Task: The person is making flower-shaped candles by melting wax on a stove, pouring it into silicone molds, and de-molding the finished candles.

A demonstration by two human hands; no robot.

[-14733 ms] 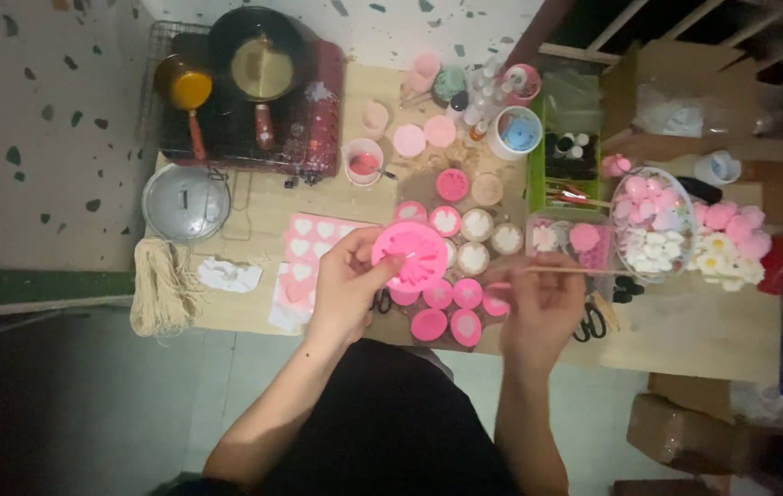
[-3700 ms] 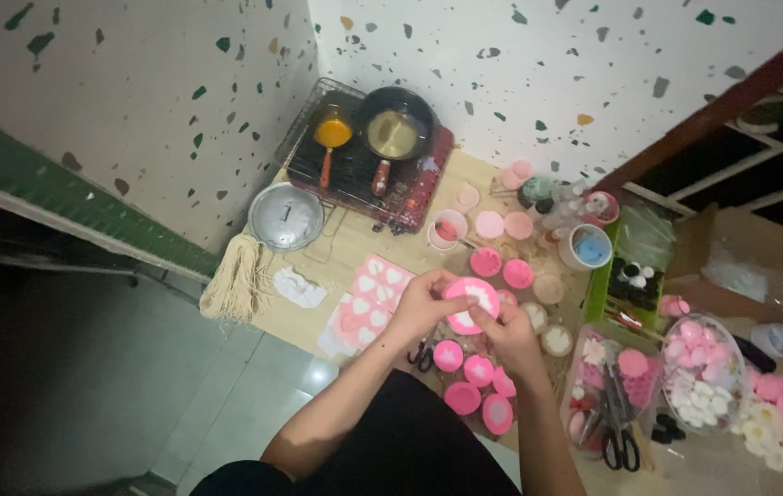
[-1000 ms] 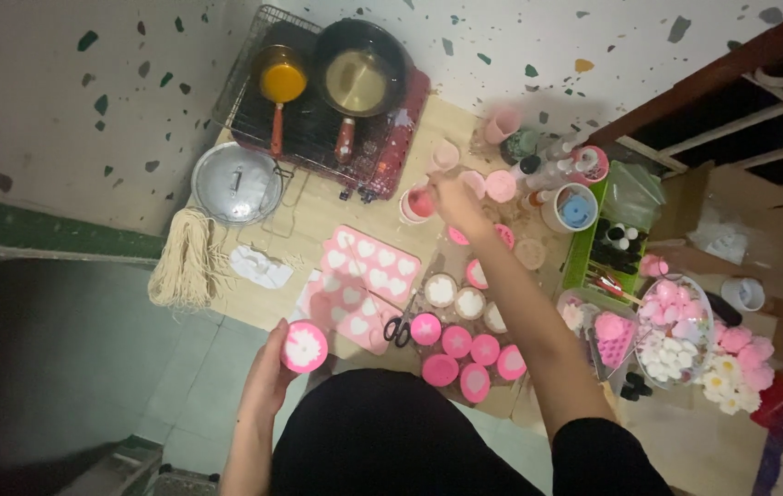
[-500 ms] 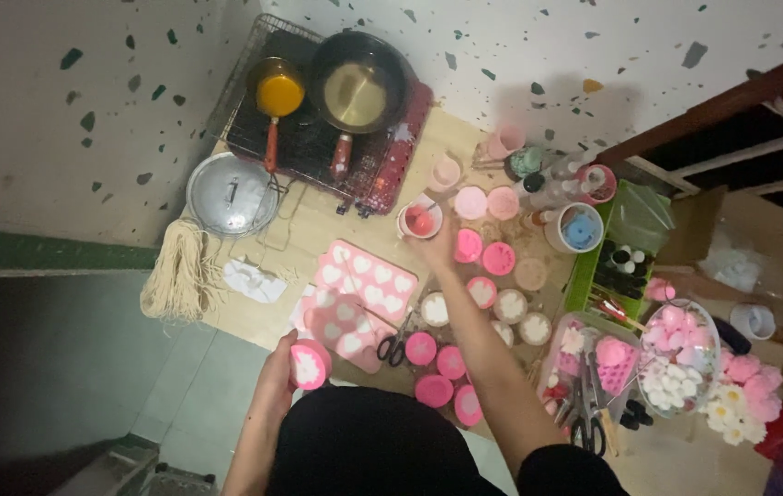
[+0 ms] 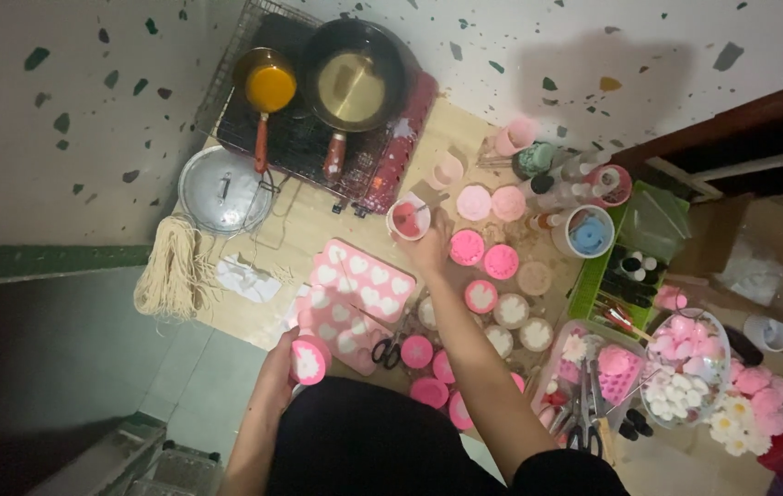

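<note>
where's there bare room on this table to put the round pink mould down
Bare wood shows between the pot lid, the white scrap and the heart mould tray, below the stove rack. The right side is crowded with small pink moulds, cups and bottles. The left hand holds the round pink mould; the right hand grips the cup.

Wooden table (image 5: 309, 234) carries a stove rack (image 5: 300, 138), pot lid (image 5: 223, 191), heart mould (image 5: 359, 280), scissors (image 5: 385, 347).

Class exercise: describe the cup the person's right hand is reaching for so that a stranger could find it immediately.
Start at the dark stove with two pans at the table's far edge. Just in front of its right corner stands a small white cup, beside the right hand. Unlike the pink moulds around, it holds red liquid and a stirrer.
</note>
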